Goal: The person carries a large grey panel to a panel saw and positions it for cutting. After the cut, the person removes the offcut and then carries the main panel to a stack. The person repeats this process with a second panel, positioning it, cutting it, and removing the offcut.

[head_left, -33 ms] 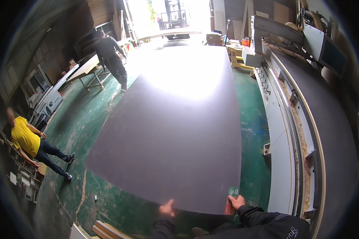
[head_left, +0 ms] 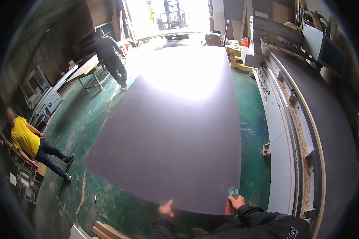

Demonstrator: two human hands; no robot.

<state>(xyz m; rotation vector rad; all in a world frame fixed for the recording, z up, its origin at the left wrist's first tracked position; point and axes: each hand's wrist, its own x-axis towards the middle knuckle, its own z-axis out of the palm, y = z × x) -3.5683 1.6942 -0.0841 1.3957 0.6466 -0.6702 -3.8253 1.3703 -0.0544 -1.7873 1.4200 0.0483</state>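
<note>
A large dark brown-grey panel [head_left: 167,143] stretches away from me, its far part shining with glare. My left hand [head_left: 166,208] grips its near edge left of the corner, thumb on top and the other fingers mostly hidden. At the near right corner my right hand [head_left: 237,202] is closed on the panel, its thumb over a red and green label [head_left: 230,193] on the surface.
A long machine [head_left: 283,159] runs along the right. A person in yellow [head_left: 28,137] stands left; another in dark clothes [head_left: 109,55] is farther back beside a board on trestles [head_left: 83,71]. A forklift [head_left: 171,18] stands in the bright doorway. Timber pieces [head_left: 107,231] lie near left.
</note>
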